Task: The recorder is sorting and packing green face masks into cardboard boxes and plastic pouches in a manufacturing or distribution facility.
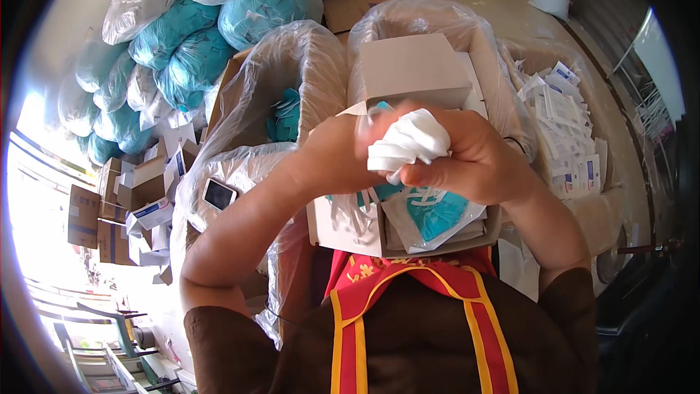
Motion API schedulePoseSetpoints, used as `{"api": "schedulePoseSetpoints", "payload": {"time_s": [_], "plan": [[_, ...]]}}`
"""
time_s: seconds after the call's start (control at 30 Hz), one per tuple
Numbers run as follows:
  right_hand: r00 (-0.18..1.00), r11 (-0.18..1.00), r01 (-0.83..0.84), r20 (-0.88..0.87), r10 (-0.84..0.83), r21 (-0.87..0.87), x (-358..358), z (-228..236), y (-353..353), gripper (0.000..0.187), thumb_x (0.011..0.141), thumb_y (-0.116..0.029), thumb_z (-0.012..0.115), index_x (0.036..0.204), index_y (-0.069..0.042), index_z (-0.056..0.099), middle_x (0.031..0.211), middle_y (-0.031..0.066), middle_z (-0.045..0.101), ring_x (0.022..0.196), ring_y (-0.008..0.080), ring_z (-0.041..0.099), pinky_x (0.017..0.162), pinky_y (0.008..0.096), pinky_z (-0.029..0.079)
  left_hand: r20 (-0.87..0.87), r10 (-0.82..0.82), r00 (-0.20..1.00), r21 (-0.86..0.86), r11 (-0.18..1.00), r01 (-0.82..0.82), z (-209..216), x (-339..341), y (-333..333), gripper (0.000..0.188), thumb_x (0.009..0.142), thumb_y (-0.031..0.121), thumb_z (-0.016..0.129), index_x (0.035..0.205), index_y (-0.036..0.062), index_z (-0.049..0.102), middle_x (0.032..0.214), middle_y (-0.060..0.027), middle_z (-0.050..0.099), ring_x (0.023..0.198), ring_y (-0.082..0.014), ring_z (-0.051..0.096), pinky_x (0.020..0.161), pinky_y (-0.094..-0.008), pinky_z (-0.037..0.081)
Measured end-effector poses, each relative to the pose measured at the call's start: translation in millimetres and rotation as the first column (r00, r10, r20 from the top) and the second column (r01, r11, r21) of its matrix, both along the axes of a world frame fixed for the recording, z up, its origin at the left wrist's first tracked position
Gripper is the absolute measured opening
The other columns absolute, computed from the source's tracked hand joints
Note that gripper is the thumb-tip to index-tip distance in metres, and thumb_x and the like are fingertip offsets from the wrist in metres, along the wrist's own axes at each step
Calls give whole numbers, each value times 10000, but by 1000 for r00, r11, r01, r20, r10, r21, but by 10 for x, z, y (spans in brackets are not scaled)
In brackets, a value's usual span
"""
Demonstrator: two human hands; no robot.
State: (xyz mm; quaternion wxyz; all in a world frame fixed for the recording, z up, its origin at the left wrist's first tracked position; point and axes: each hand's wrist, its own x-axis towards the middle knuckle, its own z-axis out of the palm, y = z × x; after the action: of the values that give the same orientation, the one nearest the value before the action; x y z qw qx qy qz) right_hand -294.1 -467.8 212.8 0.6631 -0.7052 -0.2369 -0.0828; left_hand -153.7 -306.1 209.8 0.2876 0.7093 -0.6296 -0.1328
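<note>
In front of my chest, a soft white folded bundle (pixel 410 140) is gripped in my right hand (pixel 477 157), its thumb bent under the near side. My left hand (pixel 343 147) is close against the bundle's other side; its fingers are blurred and partly hidden. A bit of teal shows just behind the bundle. Below both hands is an open cardboard box (pixel 343 237) on my lap. Inside it lies a clear packet (pixel 437 217) with a flat teal piece, which looks like a folded face mask. White straps (pixel 354 215) hang near the box's left part.
A plastic-lined carton (pixel 251 76) at left holds teal pieces (pixel 286 113); a phone (pixel 219 194) lies on its plastic. Another lined carton (pixel 474 18) stands ahead. White packets (pixel 561 124) fill a container at right. Teal-filled bags (pixel 193 44) and small boxes (pixel 149 182) are piled at left.
</note>
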Motion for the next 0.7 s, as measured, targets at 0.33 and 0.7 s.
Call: {"api": "schedulePoseSetpoints", "payload": {"time_s": [0.33,0.7], "plan": [[914,932,-348,-259,312,-106,-748,98,-240,220,899,-119,690,1101,-37,665,1016,82,716,919,189,698,845,299,526,287,-262,921,294,940,176,485,-201,846,384,609,153,740,961,82,605,773,-83,609,678,-291,637,573,-394,515],[847,963,267,-485,-219,31,-110,-288,-214,369,863,-199,746,1143,3,617,1027,58,673,909,91,616,791,265,502,259,488,834,-64,870,-489,397,-100,486,335,726,251,811,840,37,580,734,-145,632,664,-299,652,623,-379,497]]}}
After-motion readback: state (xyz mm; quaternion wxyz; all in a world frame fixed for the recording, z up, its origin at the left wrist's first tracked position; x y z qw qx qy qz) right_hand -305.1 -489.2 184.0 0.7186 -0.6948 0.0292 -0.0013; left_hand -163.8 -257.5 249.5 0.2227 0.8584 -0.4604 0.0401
